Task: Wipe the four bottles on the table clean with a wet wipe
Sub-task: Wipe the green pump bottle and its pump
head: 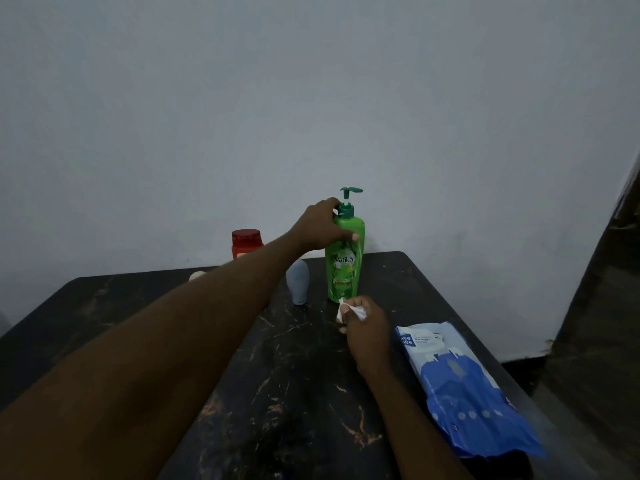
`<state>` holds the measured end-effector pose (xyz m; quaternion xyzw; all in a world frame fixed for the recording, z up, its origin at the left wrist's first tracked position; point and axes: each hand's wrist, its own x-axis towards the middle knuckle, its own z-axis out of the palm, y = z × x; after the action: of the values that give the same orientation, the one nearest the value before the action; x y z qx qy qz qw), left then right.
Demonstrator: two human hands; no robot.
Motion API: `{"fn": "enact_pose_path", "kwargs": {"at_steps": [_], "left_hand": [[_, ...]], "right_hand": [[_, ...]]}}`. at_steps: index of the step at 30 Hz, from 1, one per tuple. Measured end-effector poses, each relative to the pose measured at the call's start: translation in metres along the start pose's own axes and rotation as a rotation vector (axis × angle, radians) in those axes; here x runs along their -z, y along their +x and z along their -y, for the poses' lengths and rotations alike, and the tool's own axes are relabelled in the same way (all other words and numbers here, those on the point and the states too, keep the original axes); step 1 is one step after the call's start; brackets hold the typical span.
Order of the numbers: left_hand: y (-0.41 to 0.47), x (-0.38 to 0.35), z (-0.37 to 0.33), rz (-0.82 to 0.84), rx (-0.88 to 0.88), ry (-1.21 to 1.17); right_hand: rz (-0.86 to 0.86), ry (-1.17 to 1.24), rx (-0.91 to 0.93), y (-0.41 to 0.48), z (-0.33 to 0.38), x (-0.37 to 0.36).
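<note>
The left forearm [138, 358] reaches across the foreground, and the left hand [325, 225] is wrapped around the shoulder of the green pump bottle [344, 268]. The bottle stands upright near the far edge of the tabletop [277, 393]. The right hand [367, 323] pinches a bunched wet wipe [349, 311] just beside the bottle's foot, so the stroke probably runs upward. A grey-blue bottle [298, 282] and a red-lidded jar [246, 242] stand to the left, and the wipes pack [460, 386] lies to the right. The dark surface is scuffed and the wall behind is bare and pale.

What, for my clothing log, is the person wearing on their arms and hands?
Nothing visible: the left forearm and right forearm are bare, no sleeve reaching into frame. The left hand and right hand show no gloves, rings, watch or bracelet in this dim view.
</note>
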<state>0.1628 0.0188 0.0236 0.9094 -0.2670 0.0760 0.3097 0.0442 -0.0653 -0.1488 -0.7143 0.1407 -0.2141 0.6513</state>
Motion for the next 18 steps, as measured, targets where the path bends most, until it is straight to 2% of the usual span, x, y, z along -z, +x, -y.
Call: {"fn": "enact_pose_path", "kwargs": {"at_steps": [6, 12, 15, 18], "left_hand": [[-0.02, 0.013, -0.005, -0.053, 0.003, -0.001], [-0.078, 0.038, 0.004, -0.172, 0.07, -0.222], [-0.121, 0.048, 0.009, -0.211, 0.171, -0.451], [-0.17, 0.051, 0.021, -0.278, 0.231, -0.61]], "right_hand": [[-0.016, -0.089, 0.046, -0.013, 0.01, 0.002], [-0.026, -0.218, 0.273, -0.063, 0.038, 0.016], [0.0, -0.173, 0.234, -0.096, 0.051, 0.036], [-0.029, -0.151, 0.035, -0.124, 0.041, 0.054]]}}
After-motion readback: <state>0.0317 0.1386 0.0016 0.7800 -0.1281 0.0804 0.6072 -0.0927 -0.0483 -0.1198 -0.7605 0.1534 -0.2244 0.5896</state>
